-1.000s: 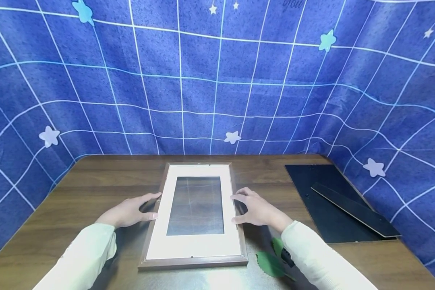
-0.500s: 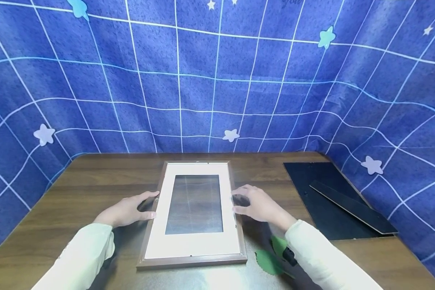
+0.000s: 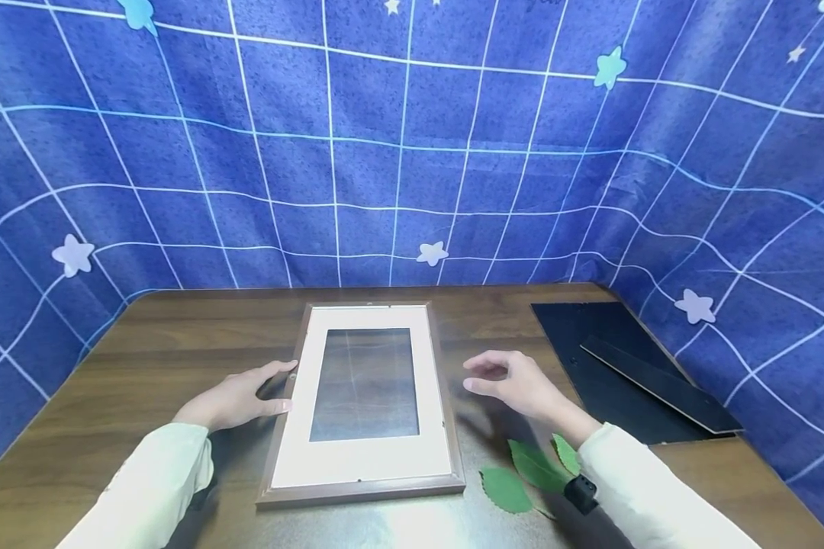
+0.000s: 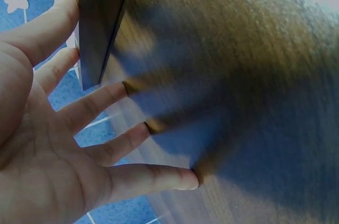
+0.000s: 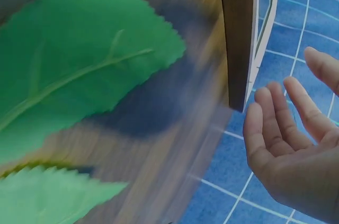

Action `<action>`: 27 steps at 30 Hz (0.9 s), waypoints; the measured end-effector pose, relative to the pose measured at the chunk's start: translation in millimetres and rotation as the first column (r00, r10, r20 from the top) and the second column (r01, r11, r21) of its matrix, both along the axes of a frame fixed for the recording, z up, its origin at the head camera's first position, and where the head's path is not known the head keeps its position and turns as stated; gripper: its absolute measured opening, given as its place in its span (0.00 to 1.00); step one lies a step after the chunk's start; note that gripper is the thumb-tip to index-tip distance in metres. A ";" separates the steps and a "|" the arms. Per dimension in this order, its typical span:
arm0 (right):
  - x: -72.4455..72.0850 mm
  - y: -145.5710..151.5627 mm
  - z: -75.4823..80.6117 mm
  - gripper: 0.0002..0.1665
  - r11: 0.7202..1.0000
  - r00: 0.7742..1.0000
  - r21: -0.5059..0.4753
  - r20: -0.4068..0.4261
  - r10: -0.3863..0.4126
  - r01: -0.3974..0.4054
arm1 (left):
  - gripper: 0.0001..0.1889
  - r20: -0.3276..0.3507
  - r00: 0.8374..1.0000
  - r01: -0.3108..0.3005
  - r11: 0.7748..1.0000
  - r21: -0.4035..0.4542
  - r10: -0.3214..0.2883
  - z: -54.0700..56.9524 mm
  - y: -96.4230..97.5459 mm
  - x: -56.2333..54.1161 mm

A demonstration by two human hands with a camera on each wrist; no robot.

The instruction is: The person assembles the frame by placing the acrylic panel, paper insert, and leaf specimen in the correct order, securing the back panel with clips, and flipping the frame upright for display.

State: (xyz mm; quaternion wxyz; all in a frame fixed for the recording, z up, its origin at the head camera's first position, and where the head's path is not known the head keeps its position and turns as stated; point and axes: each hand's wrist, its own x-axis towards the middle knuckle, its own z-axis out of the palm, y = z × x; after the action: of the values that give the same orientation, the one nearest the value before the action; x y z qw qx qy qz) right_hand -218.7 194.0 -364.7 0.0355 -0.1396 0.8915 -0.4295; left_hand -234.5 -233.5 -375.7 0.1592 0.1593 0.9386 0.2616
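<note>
A brown picture frame (image 3: 360,486) with a white mat (image 3: 364,463) lies on the table in the head view. The mat's rectangular window shows a see-through pane (image 3: 365,385). My left hand (image 3: 232,398) rests at the frame's left side, thumb and index finger touching its edge. In the left wrist view the other fingers (image 4: 153,177) of that hand spread out toward the tabletop. My right hand (image 3: 515,383) hovers right of the frame, apart from it, fingers loosely bent and holding nothing. Green leaves (image 3: 506,490) lie by my right wrist, partly hidden under the sleeve.
A black backing board (image 3: 563,324) with a narrow stand leg (image 3: 659,385) on it lies at the table's right side. Blue cloth (image 3: 371,175) with a white grid and stars hangs behind the wooden table (image 3: 199,328) and along its sides.
My right hand has let go of the frame's right edge and moved away to the right, uncovering more of the leaves. My left hand stays at the left edge.
</note>
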 end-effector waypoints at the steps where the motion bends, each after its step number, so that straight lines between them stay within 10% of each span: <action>1: 2.3 2.4 0.7 0.21 1.000 1.000 -0.012 0.011 -0.004 0.004 | 0.40 -0.001 1.000 0.001 1.000 0.001 -0.001 -0.1 -0.2 0.0; 27: 73.0 58.5 -8.8 0.18 0.995 0.997 0.060 0.026 0.074 -0.075 | 0.40 -0.026 1.000 0.009 1.000 -0.021 -0.009 0.5 0.4 0.3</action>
State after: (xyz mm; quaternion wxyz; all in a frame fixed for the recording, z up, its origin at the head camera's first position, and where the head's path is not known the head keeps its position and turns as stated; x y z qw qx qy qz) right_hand -145.7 252.5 -373.6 0.0664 -0.1665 0.8978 -0.4023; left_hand -234.2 -233.1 -375.3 0.1498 0.1653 0.9425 0.2489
